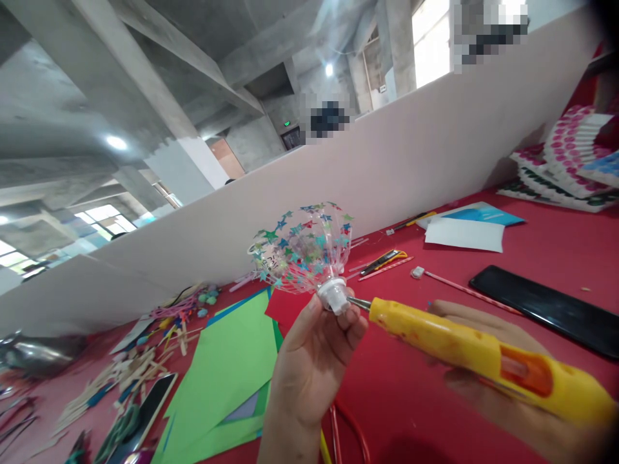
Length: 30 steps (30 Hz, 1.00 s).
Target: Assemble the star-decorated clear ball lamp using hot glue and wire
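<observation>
My left hand (314,361) pinches the white plastic base (333,295) of a clear, rounded ornament (309,241) between thumb and fingers. Blue, green and red stars dot the ornament's see-through strands, which fan out above and behind the base. In my right hand (512,412) is a yellow glue gun (435,328) with an orange trigger, my fingers wrapped around its body and partly blurred. The metal nozzle (358,302) points left, right beside the white base; whether it touches cannot be made out.
Green paper sheets (227,367) lie left of my left hand, near wooden sticks (130,367) and pliers. A utility knife (384,260), a pink-striped stick (474,291) and a black phone (546,309) rest on the red table (396,412). A white partition (193,238) stands behind.
</observation>
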Each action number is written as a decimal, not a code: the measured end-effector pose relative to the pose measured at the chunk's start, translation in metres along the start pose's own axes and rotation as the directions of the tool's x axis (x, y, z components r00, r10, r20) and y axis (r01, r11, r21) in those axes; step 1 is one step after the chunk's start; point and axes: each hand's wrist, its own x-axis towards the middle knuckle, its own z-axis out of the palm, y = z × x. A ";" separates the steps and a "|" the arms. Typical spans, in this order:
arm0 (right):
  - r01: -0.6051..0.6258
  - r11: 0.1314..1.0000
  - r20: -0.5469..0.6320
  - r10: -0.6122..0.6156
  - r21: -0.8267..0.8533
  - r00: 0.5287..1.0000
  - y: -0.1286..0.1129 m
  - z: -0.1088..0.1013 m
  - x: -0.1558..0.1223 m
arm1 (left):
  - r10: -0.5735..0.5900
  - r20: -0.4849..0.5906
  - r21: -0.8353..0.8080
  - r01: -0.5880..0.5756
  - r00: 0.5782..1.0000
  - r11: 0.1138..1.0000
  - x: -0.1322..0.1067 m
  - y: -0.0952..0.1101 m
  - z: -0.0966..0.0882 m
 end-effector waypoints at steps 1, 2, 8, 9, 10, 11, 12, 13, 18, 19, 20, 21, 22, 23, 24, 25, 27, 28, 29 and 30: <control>-0.061 0.996 0.013 0.060 0.065 0.998 0.001 0.001 -0.002 | -0.004 0.006 -0.006 0.004 1.000 1.000 0.000 0.000 0.001; -0.113 0.986 0.040 0.109 0.119 0.993 0.002 0.001 -0.005 | -0.008 0.013 -0.011 0.008 1.000 1.000 0.000 0.000 0.001; -0.479 0.807 0.198 0.436 0.345 0.878 0.014 -0.003 -0.013 | -0.005 0.095 0.003 0.004 0.995 1.000 0.000 -0.001 0.000; -0.500 0.785 0.219 0.450 0.367 0.866 0.014 -0.004 -0.012 | -0.004 0.102 0.005 0.004 0.995 1.000 0.000 -0.001 -0.001; -0.512 0.770 0.237 0.454 0.381 0.859 0.014 -0.004 -0.010 | -0.006 0.108 0.005 0.005 0.994 1.000 0.000 0.000 -0.001; -0.522 0.760 0.254 0.456 0.387 0.853 0.013 -0.005 -0.008 | -0.004 0.118 0.003 0.004 0.993 1.000 -0.001 0.000 -0.002; -0.526 0.754 0.270 0.453 0.393 0.850 0.012 -0.005 -0.007 | -0.007 0.126 0.002 0.006 0.992 1.000 -0.001 0.000 -0.002; -0.532 0.747 0.285 0.451 0.398 0.846 0.012 -0.005 -0.005 | -0.009 0.136 0.000 0.009 0.991 1.000 -0.001 0.000 -0.002; -0.627 0.671 0.353 0.520 0.396 0.778 0.013 -0.006 -0.006 | -0.020 0.155 0.009 0.019 0.988 1.000 0.000 0.000 -0.002; -0.648 0.655 0.363 0.537 0.388 0.761 0.014 -0.006 -0.007 | -0.019 0.157 0.007 0.018 0.987 1.000 0.000 -0.001 -0.001; -0.665 0.643 0.378 0.548 0.380 0.746 0.015 -0.006 -0.007 | -0.019 0.159 0.005 0.018 0.987 1.000 0.000 -0.001 -0.001; -0.677 0.635 0.393 0.553 0.372 0.735 0.017 -0.006 -0.007 | -0.018 0.164 0.003 0.018 0.986 1.000 0.000 -0.001 -0.001; -0.687 0.629 0.404 0.558 0.364 0.725 0.018 -0.006 -0.007 | -0.019 0.167 0.004 0.018 0.986 1.000 0.000 -0.001 -0.002; -0.695 0.625 0.412 0.562 0.357 0.717 0.019 -0.006 -0.008 | -0.019 0.166 0.005 0.018 0.986 1.000 0.000 -0.001 -0.002; -0.702 0.619 0.415 0.569 0.352 0.710 0.020 -0.005 -0.008 | -0.018 0.167 0.008 0.017 0.986 1.000 0.000 -0.002 -0.002; -0.714 0.608 0.412 0.585 0.347 0.698 0.020 -0.005 -0.009 | -0.017 0.170 0.011 0.016 0.985 1.000 -0.001 -0.002 -0.003; -0.745 0.574 0.395 0.631 0.340 0.667 0.021 -0.004 -0.011 | -0.019 0.178 0.012 0.017 0.984 1.000 -0.001 -0.002 -0.003; -0.759 0.555 0.391 0.650 0.341 0.652 0.020 -0.003 -0.011 | -0.019 0.180 0.009 0.017 0.983 1.000 -0.001 -0.002 -0.004; -0.766 0.543 0.390 0.659 0.345 0.643 0.019 -0.003 -0.011 | -0.020 0.183 0.007 0.019 0.983 1.000 -0.001 -0.002 -0.004; -0.767 0.536 0.397 0.657 0.351 0.641 0.018 -0.003 -0.010 | -0.022 0.183 0.006 0.021 0.983 1.000 -0.001 -0.002 -0.004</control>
